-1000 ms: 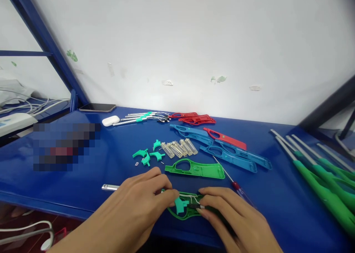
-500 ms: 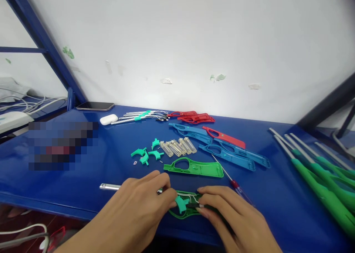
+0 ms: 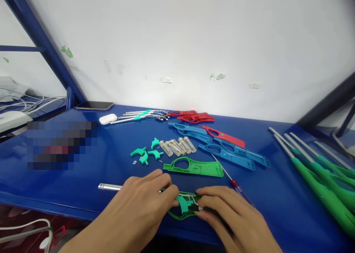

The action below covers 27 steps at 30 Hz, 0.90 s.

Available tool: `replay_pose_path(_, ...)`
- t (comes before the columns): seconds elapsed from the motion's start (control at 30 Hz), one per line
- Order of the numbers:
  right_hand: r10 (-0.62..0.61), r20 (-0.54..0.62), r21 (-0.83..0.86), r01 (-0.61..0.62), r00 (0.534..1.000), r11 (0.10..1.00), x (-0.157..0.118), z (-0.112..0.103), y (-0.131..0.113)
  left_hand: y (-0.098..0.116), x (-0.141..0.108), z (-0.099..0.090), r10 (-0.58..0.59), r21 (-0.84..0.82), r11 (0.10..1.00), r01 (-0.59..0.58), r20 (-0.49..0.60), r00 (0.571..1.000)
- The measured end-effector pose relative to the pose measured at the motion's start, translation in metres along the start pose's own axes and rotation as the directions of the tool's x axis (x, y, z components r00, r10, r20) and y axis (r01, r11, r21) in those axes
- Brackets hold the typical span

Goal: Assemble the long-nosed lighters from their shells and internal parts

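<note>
Near the table's front edge lies a green casing half (image 3: 181, 216) with white wires and a black part inside, a metal tube (image 3: 109, 187) reaching out to its left. My left hand (image 3: 149, 197) is closed, its thumb and index finger pinching a teal trigger (image 3: 183, 204) over the casing. My right hand (image 3: 230, 208) curls over the casing's right part, its fingertips on the black part (image 3: 195, 207). Its palm side and the casing's right end are hidden. Just beyond the hands rests another green casing half (image 3: 205, 168).
Teal triggers (image 3: 156, 154) and clear tanks (image 3: 174, 148) lie behind the hands. Blue casings (image 3: 227, 157), red casings (image 3: 196, 117) and a screwdriver (image 3: 235, 184) are farther right. Green lighters (image 3: 318, 186) lie at far right, a phone (image 3: 94, 105) at back left.
The teal trigger has shifted slightly right, closer to the black part, and turned a little. My left thumb and index finger have moved right with it. My right hand has hardly moved.
</note>
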State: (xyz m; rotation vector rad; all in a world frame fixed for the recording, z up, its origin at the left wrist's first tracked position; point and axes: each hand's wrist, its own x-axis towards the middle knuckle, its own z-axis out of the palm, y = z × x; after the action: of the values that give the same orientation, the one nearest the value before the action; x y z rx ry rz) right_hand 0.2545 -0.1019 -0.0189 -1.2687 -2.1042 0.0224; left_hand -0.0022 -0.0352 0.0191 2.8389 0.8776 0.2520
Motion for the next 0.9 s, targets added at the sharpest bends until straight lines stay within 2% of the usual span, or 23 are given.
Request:
replay_pose_path(0.23,0.011,-0.002,-0.002,-0.011,1.000,1.000,0.002,-0.001,-0.002,-0.001,0.000,-0.004,0.000,-0.001,1.000,0.000,0.024,1.000)
replay_pose_path(0.47,0.011,-0.098,-0.011,-0.012,0.995,1.000,0.010,-0.002,-0.008,0.000,0.000,-0.001,0.008,0.044,0.999,-0.007,-0.005,1.000)
replay_pose_path(0.7,0.016,-0.096,0.002,-0.016,0.995,1.000,0.009,-0.002,-0.010,-0.004,0.001,0.002,0.018,0.060,0.998,-0.019,0.003,1.000)
replay_pose_path(0.9,0.020,-0.111,-0.008,-0.021,0.994,1.000,0.009,-0.003,-0.011,-0.003,0.000,-0.003,-0.001,-0.009,1.000,0.001,0.039,0.999)
